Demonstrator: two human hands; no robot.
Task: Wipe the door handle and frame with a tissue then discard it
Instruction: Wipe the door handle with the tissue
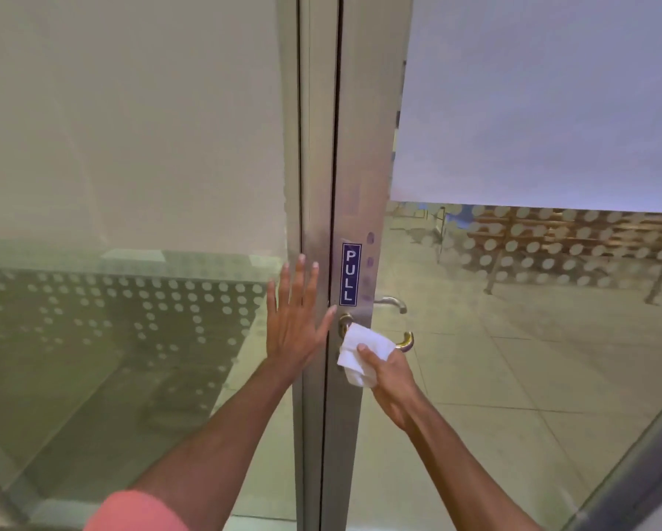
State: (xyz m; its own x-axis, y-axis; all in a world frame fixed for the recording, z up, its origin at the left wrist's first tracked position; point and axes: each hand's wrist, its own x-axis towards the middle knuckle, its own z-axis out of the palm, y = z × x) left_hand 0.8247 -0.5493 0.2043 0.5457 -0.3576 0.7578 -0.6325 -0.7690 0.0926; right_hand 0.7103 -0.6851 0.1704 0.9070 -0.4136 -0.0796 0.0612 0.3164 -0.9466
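A metal lever door handle [405, 342] sticks out of the silver door frame [354, 166], just under a blue PULL sticker [349, 274]. My right hand [392, 381] grips a folded white tissue [360, 356] and presses it around the middle of the handle, so only the handle's round base and curved tip show. My left hand [295, 320] lies flat with spread fingers against the frame post and glass to the left of the door gap. It holds nothing.
Frosted glass panels with dotted bands stand on both sides: a fixed pane at left [130, 147] and the door's glass at right [532, 109]. A second handle [392, 302] shows through the glass on the far side. Tiled floor [494, 396] and furniture legs lie beyond.
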